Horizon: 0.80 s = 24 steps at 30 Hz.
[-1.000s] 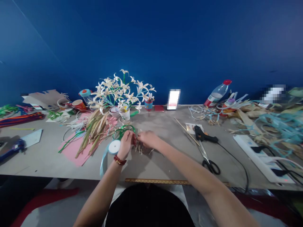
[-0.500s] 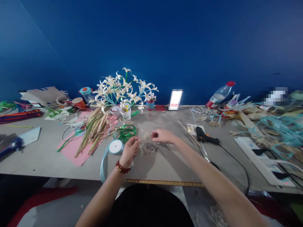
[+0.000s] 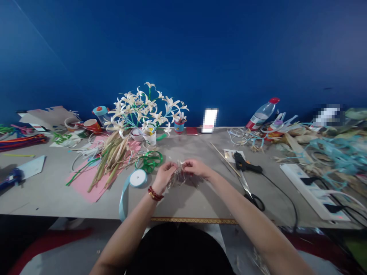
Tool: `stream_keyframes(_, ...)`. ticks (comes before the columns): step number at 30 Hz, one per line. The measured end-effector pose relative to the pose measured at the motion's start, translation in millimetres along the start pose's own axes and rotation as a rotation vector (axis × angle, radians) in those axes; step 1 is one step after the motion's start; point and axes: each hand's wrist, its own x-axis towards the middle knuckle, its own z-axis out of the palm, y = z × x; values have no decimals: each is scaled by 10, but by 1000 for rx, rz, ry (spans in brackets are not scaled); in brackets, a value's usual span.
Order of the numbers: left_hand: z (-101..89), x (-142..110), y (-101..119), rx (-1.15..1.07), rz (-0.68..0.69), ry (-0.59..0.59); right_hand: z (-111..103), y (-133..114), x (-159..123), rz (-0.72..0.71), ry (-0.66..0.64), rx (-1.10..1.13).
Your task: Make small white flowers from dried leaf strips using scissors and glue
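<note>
My left hand [image 3: 165, 174], with a red bead bracelet on the wrist, and my right hand [image 3: 195, 168] are both pinched closed on a small tuft of dry straw-coloured husk strips [image 3: 178, 175] just above the grey table [image 3: 51, 191]. The two hands face each other, nearly touching, at the middle of the table. A white ribbon roll [image 3: 138, 178] with a pale blue tail lies just left of my left hand. Green curled ribbon [image 3: 151, 159] sits behind it.
A bouquet of cream husk flowers [image 3: 145, 109] stands in cups at the back. Dried husk leaves [image 3: 110, 158] lie on pink paper [image 3: 83, 183]. To the right are a black glue gun [image 3: 246, 165], scissors [image 3: 252, 193], a power strip [image 3: 309, 187] and a plastic bottle [image 3: 262, 114].
My hands have come back together on the husk tuft after the right hand had pulled away to the right. The tuft is now lifted between both hands.
</note>
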Motion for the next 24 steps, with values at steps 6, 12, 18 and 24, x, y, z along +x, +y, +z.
stream_keyframes(6, -111, 83, 63, -21, 5, -26, -53, -81, -104, 90, 147, -335)
stream_keyframes(12, -398, -29, 194, -129, 28, -56, 13, -293, -148, 15, 170, -647)
stream_keyframes(18, -669, -236, 243, -288, 18, -123, 361, -582, 133, -187, -82, -808)
stream_keyframes(24, -824, -385, 191, -329, -18, -116, 576, -658, 428, -169, -206, -909)
